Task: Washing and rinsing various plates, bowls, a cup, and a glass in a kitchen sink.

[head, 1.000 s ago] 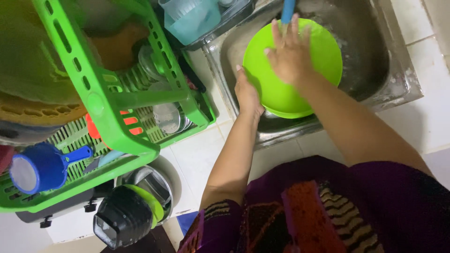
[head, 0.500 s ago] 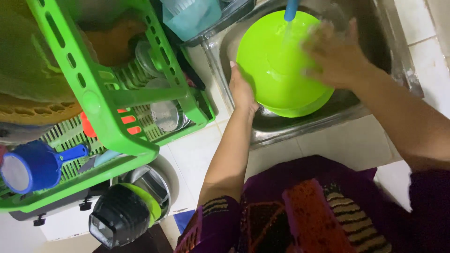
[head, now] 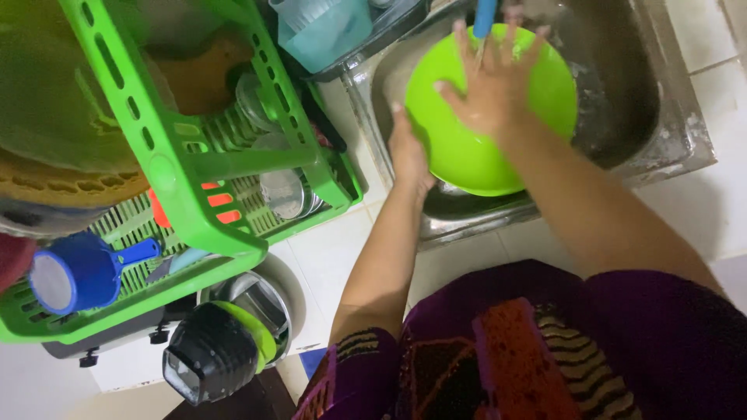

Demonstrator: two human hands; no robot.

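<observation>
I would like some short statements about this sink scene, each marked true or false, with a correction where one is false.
1. The right hand lies spread inside the round lime-green plastic bowl. True.
2. The left hand holds a blue plastic cup. False: it grips the rim of the green bowl; the blue plastic cup with a handle rests in the bright green plastic dish rack.
3. The bowl is held over the stainless steel sink. True.
4. The dish rack stands to the right of the sink. False: it stands to the left.
5. A blue tap spout is above the bowl. True.
</observation>
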